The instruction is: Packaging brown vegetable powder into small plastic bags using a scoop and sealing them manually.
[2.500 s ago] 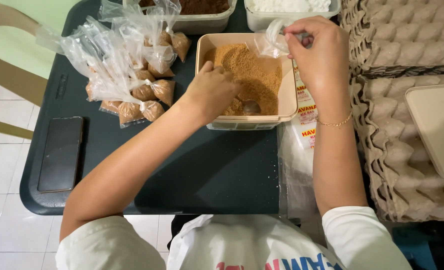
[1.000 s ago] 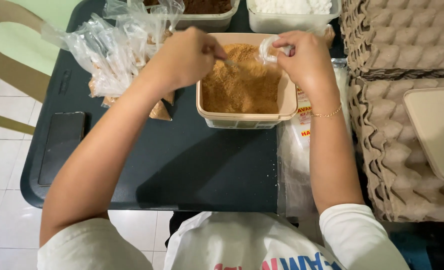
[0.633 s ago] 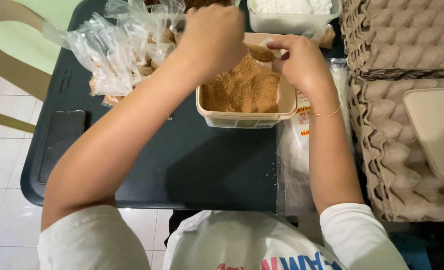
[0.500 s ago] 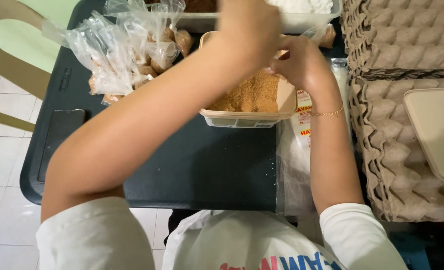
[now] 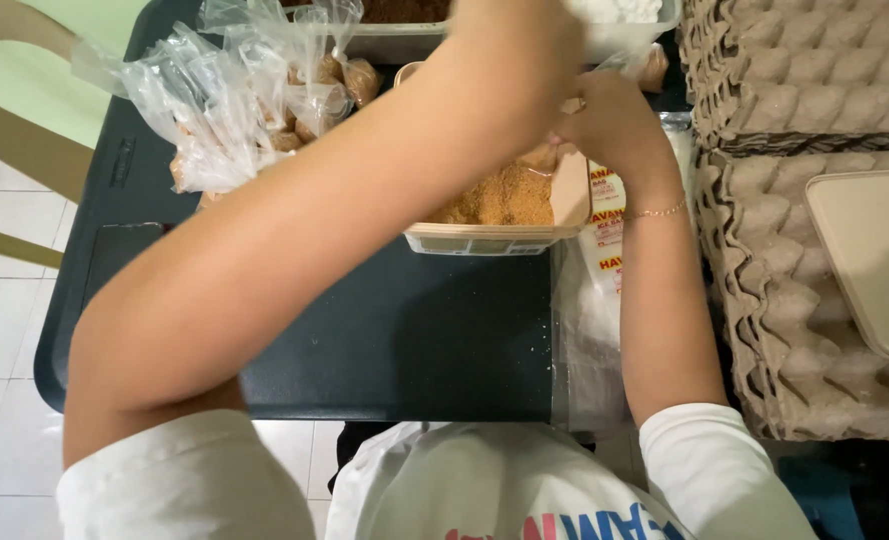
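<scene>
Both hands meet above the far edge of the beige tub (image 5: pixel 494 235) of brown granular powder (image 5: pixel 499 195), which sits on the dark counter (image 5: pixel 404 340). The left hand (image 5: pixel 519 35) is raised high and close to the camera, its forearm crossing the view and hiding most of the tub; its fingers are out of view, so I cannot tell how far they are closed or what they hold. The right hand (image 5: pixel 609 125) curls partly shut at the tub's far right corner, fingers pinched around something small and pale that looks like a little clear bag, though the left hand covers most of it. To do this step well, I judge it best to keep the bag's mouth directly over the tub so any spill falls back into the powder, to hold the neck firmly with the right hand while the left works, and to keep both wrists low and steady. The filled clear packets (image 5: pixel 254 95) lie heaped just left of the tub, and grey egg trays (image 5: pixel 794 90) stand stacked to the right.
</scene>
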